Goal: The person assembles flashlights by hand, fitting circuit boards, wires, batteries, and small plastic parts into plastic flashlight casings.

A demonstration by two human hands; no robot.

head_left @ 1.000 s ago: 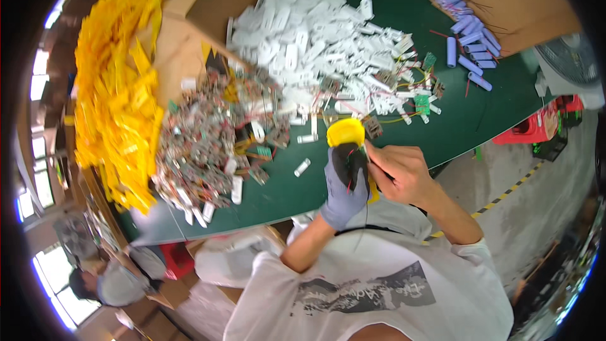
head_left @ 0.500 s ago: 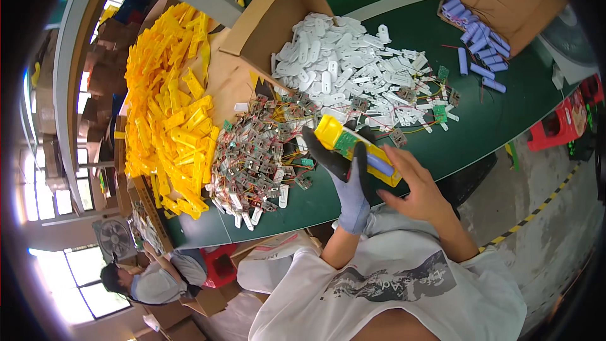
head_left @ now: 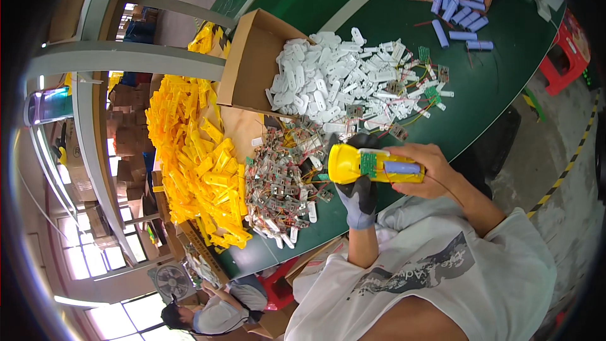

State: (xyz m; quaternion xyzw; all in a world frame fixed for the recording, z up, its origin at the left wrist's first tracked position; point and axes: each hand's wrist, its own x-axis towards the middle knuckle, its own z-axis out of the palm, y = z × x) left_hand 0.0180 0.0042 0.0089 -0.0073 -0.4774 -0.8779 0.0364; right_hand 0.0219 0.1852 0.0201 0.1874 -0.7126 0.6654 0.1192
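My left hand (head_left: 358,199), in a grey and black glove, is closed around the wide end of a yellow plastic housing (head_left: 344,163). Inside the housing lie a green circuit board (head_left: 368,164) and a purple cylindrical battery (head_left: 402,168). Bare, my right hand (head_left: 429,169) grips the narrow end of the same housing, fingers along its far edge and thumb at the near one. Just left of my gloved hand spreads a heap of small wired circuit boards (head_left: 281,180). Beyond my hands lies a pile of white plastic pieces (head_left: 322,79).
Yellow housings (head_left: 199,164) are heaped at the left. An open cardboard box (head_left: 243,66) stands behind the white pieces. Purple batteries (head_left: 451,0) spill from another carton at the far right of the green table (head_left: 486,88). A person (head_left: 224,303) sits at lower left, near a fan (head_left: 170,282).
The view has shifted, and the table heaps sit differently in it. The housing has turned from slanted to nearly level, and my right hand has closed on its narrow end.
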